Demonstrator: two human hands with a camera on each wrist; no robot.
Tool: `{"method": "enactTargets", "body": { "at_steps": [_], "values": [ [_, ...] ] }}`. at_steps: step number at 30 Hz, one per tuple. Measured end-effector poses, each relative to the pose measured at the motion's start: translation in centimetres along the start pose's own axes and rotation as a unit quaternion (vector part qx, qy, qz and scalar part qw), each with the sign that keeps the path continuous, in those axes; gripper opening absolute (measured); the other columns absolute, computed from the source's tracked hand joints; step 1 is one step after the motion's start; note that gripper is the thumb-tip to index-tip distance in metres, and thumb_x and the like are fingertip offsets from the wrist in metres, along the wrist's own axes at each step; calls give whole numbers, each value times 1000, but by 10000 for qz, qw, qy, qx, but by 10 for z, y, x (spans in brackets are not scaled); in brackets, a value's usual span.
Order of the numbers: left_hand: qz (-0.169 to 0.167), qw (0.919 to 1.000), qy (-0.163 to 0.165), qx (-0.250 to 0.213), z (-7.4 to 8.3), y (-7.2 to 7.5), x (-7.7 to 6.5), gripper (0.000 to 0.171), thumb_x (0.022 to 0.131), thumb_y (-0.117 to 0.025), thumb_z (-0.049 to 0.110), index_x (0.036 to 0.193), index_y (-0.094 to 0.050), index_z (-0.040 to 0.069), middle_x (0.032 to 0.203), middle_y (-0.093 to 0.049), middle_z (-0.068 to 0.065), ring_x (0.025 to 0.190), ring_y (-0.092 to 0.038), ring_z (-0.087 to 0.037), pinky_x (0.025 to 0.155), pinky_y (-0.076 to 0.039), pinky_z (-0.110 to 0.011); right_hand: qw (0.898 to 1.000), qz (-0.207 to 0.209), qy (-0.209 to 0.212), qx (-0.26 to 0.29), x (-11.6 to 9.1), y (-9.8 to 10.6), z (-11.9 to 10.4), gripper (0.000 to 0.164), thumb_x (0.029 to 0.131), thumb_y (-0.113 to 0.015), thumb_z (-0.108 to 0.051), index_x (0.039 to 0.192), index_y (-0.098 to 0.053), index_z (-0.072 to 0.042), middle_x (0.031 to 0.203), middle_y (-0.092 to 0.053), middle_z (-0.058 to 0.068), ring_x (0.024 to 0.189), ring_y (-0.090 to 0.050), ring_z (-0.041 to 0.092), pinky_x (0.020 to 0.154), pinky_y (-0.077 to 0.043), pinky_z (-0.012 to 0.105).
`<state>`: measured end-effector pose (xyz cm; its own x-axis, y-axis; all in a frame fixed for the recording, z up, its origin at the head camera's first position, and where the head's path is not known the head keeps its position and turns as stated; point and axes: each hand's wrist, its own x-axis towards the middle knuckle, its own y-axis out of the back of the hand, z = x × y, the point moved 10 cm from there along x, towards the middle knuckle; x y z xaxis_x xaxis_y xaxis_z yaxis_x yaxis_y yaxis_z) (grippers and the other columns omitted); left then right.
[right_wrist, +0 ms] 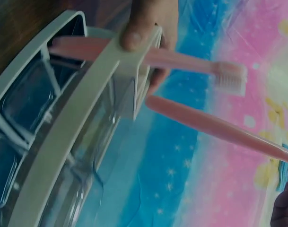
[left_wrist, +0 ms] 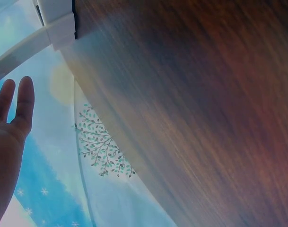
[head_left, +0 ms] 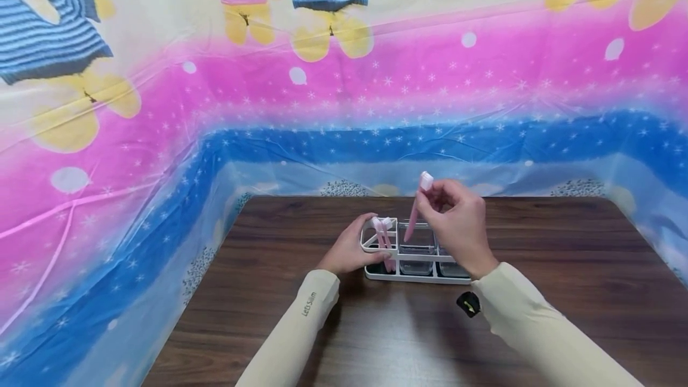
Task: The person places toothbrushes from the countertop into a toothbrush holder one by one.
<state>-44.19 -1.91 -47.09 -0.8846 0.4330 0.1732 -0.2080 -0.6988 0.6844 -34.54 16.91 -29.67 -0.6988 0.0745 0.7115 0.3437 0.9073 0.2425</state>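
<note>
A white toothbrush holder (head_left: 416,280) stands on the table, with clear cups (head_left: 416,268) in its frame. My left hand (head_left: 346,251) grips its left end, thumb in front and fingers behind. Two pink toothbrushes (head_left: 384,242) stand in the left compartment, heads up. Above the middle of the holder, my right hand (head_left: 463,223) pinches another pink toothbrush (head_left: 412,223) near its white head, handle end tilted down. In the right wrist view this held toothbrush (right_wrist: 205,125) has its handle end near the top of the left compartment, beside a standing toothbrush (right_wrist: 179,60).
A small black object with a yellow mark (head_left: 469,304) lies on the brown wooden table (head_left: 376,339), in front of the holder and near the right sleeve. A patterned pink and blue cloth (head_left: 344,142) hangs behind and around the table's edges.
</note>
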Motion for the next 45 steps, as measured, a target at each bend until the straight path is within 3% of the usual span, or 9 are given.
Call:
{"method": "enactTargets", "body": {
  "at_steps": [9,22,36,45],
  "values": [
    [-4,10000,57,-71,-1,-2,1,93,67,-76,60,142,-36,24,139,-43,3,124,-42,-16,100,-36,-48,9999,-8,25,158,-3,-26,-5,6,84,-71,-4,89,-68,-6,79,-59,1,63,-54,14,55,-46,19],
    [22,10000,66,-32,-1,-1,1,92,68,-77,58,142,-36,23,138,-43,2,123,-43,-17,99,-36,-49,9986,-485,-136,-154,-19,-52,25,7,85,-71,-13,92,-69,-11,83,-59,-5,70,-54,8,62,-51,29],
    [-54,9996,-135,-256,2,-1,1,87,71,-79,50,141,-35,23,128,-48,-2,111,-53,-28,89,-45,-42,9895,-1226,-668,-387,-41,-70,58,9,84,-71,-9,92,-67,-10,82,-57,-2,68,-53,12,60,-50,24],
    [-20,9995,-176,-244,0,0,0,89,70,-78,52,142,-35,23,126,-49,-1,104,-53,-17,86,-47,-38,9866,-1394,-752,-401,-48,-77,68,13,82,-73,-7,90,-64,-13,82,-58,-2,66,-53,12,59,-50,25]
  ]
}}
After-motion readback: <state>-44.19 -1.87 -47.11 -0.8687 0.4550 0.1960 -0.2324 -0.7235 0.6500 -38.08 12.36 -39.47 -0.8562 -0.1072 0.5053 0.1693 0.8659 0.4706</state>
